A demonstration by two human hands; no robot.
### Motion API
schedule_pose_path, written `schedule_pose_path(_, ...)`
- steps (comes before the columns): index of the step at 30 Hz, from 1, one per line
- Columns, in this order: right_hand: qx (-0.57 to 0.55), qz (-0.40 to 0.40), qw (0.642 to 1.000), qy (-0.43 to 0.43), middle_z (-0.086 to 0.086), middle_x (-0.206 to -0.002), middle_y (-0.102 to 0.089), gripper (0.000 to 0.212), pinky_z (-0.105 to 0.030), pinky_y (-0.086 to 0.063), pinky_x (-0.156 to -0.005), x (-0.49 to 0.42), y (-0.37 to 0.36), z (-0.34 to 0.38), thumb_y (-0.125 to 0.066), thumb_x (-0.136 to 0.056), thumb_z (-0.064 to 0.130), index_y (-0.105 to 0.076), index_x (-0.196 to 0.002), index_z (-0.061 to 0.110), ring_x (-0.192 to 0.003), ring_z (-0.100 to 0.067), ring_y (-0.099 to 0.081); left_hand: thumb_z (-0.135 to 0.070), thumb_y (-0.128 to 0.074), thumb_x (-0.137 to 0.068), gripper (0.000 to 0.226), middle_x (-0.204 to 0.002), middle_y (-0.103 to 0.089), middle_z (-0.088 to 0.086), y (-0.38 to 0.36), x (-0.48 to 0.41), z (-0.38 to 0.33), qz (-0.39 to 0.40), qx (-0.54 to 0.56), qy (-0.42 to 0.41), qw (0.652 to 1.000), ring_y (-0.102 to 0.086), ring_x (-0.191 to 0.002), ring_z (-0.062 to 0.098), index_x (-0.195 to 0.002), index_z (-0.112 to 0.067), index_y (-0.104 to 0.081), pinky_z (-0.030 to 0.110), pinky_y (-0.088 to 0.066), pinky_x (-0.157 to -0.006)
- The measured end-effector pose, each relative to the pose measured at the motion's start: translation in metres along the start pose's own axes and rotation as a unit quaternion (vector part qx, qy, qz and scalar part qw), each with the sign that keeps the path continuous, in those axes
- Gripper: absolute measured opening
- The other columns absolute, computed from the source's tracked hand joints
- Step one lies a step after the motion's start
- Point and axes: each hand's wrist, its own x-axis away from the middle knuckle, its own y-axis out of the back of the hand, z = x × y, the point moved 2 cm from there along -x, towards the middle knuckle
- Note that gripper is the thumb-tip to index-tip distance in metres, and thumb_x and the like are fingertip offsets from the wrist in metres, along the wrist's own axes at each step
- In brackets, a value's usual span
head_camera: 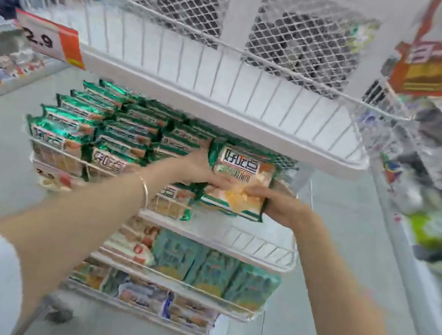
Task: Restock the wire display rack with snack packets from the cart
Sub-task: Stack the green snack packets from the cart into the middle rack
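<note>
Gripped in curled fingers at nine o'clock by the left hand (202, 168) and at four by the right hand (280, 207), the packet (243, 175) could be snagged on the wire rack (259, 243) if lowered crookedly.

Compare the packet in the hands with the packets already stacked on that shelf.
The held packet is gripped by the left hand and right hand; no hand holds the stacked packets. The held packet shows most of its front; the stacked packets overlap in rows, partly hiding each other. The held packet is over the bare right end of the shelf; the stacked packets fill its left and middle. Both have green edges and the same print.
</note>
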Motion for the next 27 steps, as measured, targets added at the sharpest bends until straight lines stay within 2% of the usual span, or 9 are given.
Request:
schedule_pose_path(3, 0.075, -0.037, 0.996, 0.026, -0.005, -0.12, -0.07, 0.081, -0.041, -0.055, -0.097, -0.012, 0.006, -0.021, -0.091, -0.064, 0.004, -0.05, -0.133, 0.016, -0.114, -0.023, -0.066, -0.072, -0.085, -0.047, 0.134, -0.146, -0.047, -0.005, -0.017, -0.02, 0.014, -0.016, -0.128, 0.008, 0.992, -0.047, -0.132, 0.025, -0.153, -0.025, -0.016, 0.038, -0.035, -0.112)
schedule_pose_path(5, 0.137, -0.077, 0.986, 0.049, 0.005, -0.118, -0.069, 0.091, -0.039, -0.053, -0.1, -0.025, 0.008, -0.042, -0.096, -0.06, 0.013, -0.043, -0.133, 0.02, -0.111, -0.009, -0.065, -0.077, -0.082, -0.041, 0.128, -0.141, -0.05, -0.007, -0.023, -0.035, 0.029, -0.055, -0.207, -0.016, 0.977, -0.047, -0.13, 0.022, -0.145, -0.026, -0.028, 0.046, -0.031, -0.113)
schedule_pose_path(8, 0.165, -0.073, 0.982, 0.051, 0.007, -0.12, -0.07, 0.113, -0.038, -0.051, -0.102, -0.039, 0.001, -0.079, -0.098, -0.052, 0.043, -0.036, -0.142, 0.014, -0.11, -0.006, -0.066, -0.074, -0.082, -0.047, 0.141, -0.159, -0.029, 0.004, -0.026, -0.036, 0.039, -0.084, -0.276, -0.021, 0.957, -0.028, -0.145, 0.025, -0.155, -0.016, -0.013, 0.049, -0.016, -0.119)
schedule_pose_path(11, 0.212, -0.05, 0.976, 0.027, 0.001, -0.125, -0.066, 0.093, -0.028, -0.052, -0.096, -0.028, -0.009, -0.079, -0.09, -0.069, 0.035, -0.038, -0.143, 0.013, -0.104, -0.007, -0.063, -0.085, -0.073, -0.044, 0.149, -0.165, -0.011, 0.001, -0.027, -0.036, 0.058, -0.051, -0.303, -0.041, 0.951, -0.012, -0.151, 0.021, -0.157, -0.025, 0.004, 0.043, -0.007, -0.122)
schedule_pose_path(15, 0.094, 0.09, 0.986, -0.1, -0.005, -0.147, -0.049, 0.099, -0.037, -0.048, -0.105, -0.033, 0.016, -0.072, -0.078, -0.074, 0.06, -0.027, -0.152, 0.024, -0.123, -0.022, -0.059, -0.1, -0.04, -0.056, 0.119, -0.165, 0.005, -0.009, -0.024, -0.041, 0.062, -0.014, -0.293, -0.053, 0.955, 0.003, -0.152, 0.016, -0.153, -0.048, 0.006, 0.046, 0.0, -0.121)
schedule_pose_path(19, 0.05, 0.033, 0.99, -0.125, -0.005, -0.147, -0.05, 0.09, -0.045, -0.048, -0.106, -0.039, 0.001, -0.068, -0.053, -0.084, 0.073, -0.027, -0.151, 0.02, -0.118, -0.024, -0.064, -0.101, 0.005, -0.053, 0.114, -0.164, 0.013, -0.007, -0.025, -0.046, 0.068, 0.004, -0.408, -0.062, 0.911, 0.013, -0.151, 0.018, -0.153, -0.049, -0.009, 0.053, 0.006, -0.12)
schedule_pose_path(21, 0.123, 0.035, 0.984, -0.125, -0.001, -0.158, -0.037, 0.115, -0.048, -0.041, -0.113, -0.043, -0.009, -0.069, -0.052, -0.072, 0.086, -0.009, -0.157, 0.022, -0.136, -0.023, -0.047, -0.101, 0.009, -0.053, 0.114, -0.164, 0.017, -0.007, -0.023, -0.048, 0.072, 0.015, -0.429, -0.065, 0.901, 0.017, -0.151, 0.017, -0.154, -0.049, -0.007, 0.054, 0.006, -0.121)
schedule_pose_path(24, 0.158, -0.027, 0.984, -0.075, -0.007, -0.159, -0.033, 0.091, -0.044, -0.035, -0.116, -0.037, -0.009, -0.061, -0.047, -0.093, 0.066, -0.008, -0.158, 0.014, -0.141, -0.027, -0.041, -0.1, 0.004, -0.058, 0.103, -0.162, 0.023, -0.008, -0.018, -0.047, 0.072, 0.014, -0.446, -0.071, 0.892, 0.021, -0.149, 0.015, -0.15, -0.053, 0.009, 0.057, 0.009, -0.12)
schedule_pose_path(27, 0.394, -0.213, 0.889, 0.095, -0.012, -0.161, -0.028, 0.075, -0.044, -0.025, -0.119, -0.02, -0.014, -0.058, -0.027, -0.099, 0.058, -0.017, -0.158, 0.013, -0.146, -0.03, -0.029, -0.1, 0.003, -0.062, 0.095, -0.161, 0.026, -0.007, -0.012, -0.04, 0.077, -0.052, -0.464, -0.081, 0.88, 0.024, -0.149, 0.019, -0.144, -0.056, 0.024, 0.064, 0.009, -0.117)
